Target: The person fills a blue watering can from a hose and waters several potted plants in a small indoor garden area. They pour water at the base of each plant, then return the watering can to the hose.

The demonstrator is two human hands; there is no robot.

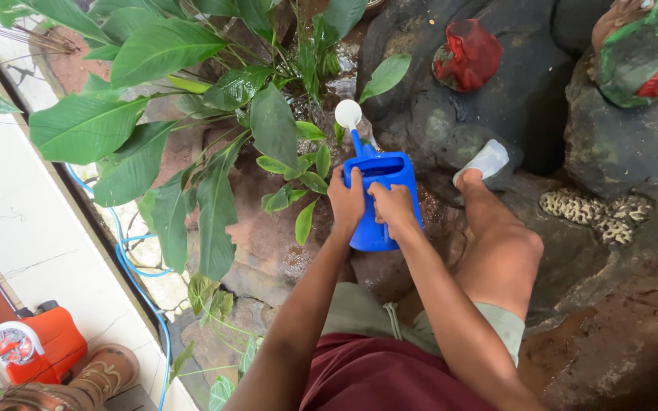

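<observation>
We see both hands on a blue watering can [381,199], just above centre of the view. The left hand [346,199] is closed around the can's left side, fingers wrapped over its top rim. The right hand [394,208] is closed on the can at its 3 o'clock, knuckles up, touching the left hand or very nearly so. The can tilts forward; its spout runs toward 11 o'clock and ends in a white rose head [348,113] beside wet dark rock [512,91]. At 9 to 11 o'clock from the can we note a broad-leaved green plant [161,91]. At 2 o'clock a foot in a pale sandal [483,161] rests on the rock. A red figurine [467,55] sits at 1 o'clock, a pale coral-like lump [599,213] at 3 o'clock. A blue hose [138,266] runs along the rocks at 8 o'clock; beyond it, far lower left, an orange container [47,346].
</observation>
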